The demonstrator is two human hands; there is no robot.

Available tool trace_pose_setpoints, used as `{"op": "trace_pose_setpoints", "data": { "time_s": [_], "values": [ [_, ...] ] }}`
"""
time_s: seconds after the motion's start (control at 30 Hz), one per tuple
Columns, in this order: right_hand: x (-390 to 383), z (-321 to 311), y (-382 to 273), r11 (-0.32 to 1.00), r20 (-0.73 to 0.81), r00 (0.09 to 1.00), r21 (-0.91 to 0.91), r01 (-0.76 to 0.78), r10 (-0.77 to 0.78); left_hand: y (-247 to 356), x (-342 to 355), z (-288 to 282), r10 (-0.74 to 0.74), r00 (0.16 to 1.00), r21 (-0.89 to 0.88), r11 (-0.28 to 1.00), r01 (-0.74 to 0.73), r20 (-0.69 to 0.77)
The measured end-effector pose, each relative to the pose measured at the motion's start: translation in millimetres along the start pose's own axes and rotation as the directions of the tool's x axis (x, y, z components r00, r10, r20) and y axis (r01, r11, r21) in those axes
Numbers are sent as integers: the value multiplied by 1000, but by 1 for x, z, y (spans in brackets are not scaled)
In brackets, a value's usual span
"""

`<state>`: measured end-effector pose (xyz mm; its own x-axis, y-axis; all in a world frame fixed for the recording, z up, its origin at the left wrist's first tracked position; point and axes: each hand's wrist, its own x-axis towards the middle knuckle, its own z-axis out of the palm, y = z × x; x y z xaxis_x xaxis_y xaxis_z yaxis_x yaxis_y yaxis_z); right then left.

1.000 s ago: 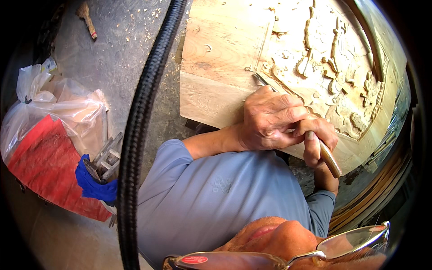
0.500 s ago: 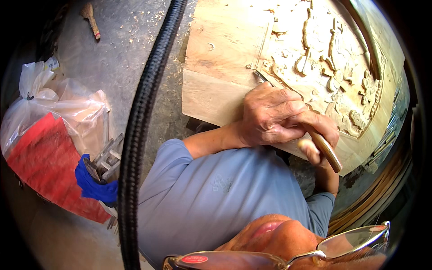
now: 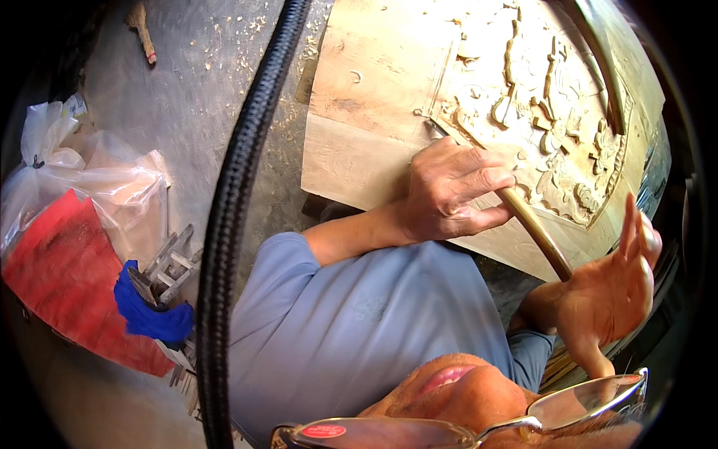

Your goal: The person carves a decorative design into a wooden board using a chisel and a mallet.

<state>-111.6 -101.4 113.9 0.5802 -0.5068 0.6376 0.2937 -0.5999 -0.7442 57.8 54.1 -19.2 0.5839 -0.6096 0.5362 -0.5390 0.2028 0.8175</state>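
My left hand (image 3: 456, 183) is closed round the lower part of a carving chisel (image 3: 537, 232), its fingers wrapped near the blade. The chisel's cutting end rests on a pale wooden panel (image 3: 366, 165), beside a line cut at the edge of the carved area. Raised relief shapes cover the panel's far and right part. My right hand (image 3: 607, 305) is open, fingers stretched out and thumb apart. The butt of the chisel's wooden handle meets or lies just in front of its palm edge; I cannot tell whether they touch.
A thick black braided cable (image 3: 238, 165) crosses the view on the left. Beyond it are a small whisk brush (image 3: 140, 34), a clear plastic bag (image 3: 123, 179), a red sheet (image 3: 63, 280) and a blue cloth (image 3: 153, 316). A dark curved bar (image 3: 604, 60) passes over the panel's right side.
My right hand has let go of the chisel handle, opened and moved out to the right. My left hand keeps its grip, with the chisel's tip in nearly the same spot.
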Motion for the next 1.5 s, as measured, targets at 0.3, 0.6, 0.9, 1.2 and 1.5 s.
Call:
{"op": "trace_pose_setpoints", "data": {
  "time_s": [0.3, 0.6, 0.9, 1.2, 1.5],
  "values": [
    [1, -7, 7, 999, -51, 998, 26, 43, -42, 0, -1, -1, 0, 1000, 34, 999, 0, -1],
    [-15, -20, 25, 1000, -121, 993, 29, 11, -7, 1, 2, -3, -5, 1000, 29, 1000, 6, -17],
    [-38, -41, 24, 993, -268, 961, 114, -38, 68, 10, 2, -18, 140, 990, 148, 979, -141, 16],
    [-80, 19, -6, 886, 294, 841, -247, -393, 455, 23, -1, -36, 461, 858, 193, 842, -504, 228],
    [-100, 44, 20, 963, 150, 955, -126, -238, 256, 4, 2, -40, 344, 860, 125, 901, -415, 377]
  ]
}}
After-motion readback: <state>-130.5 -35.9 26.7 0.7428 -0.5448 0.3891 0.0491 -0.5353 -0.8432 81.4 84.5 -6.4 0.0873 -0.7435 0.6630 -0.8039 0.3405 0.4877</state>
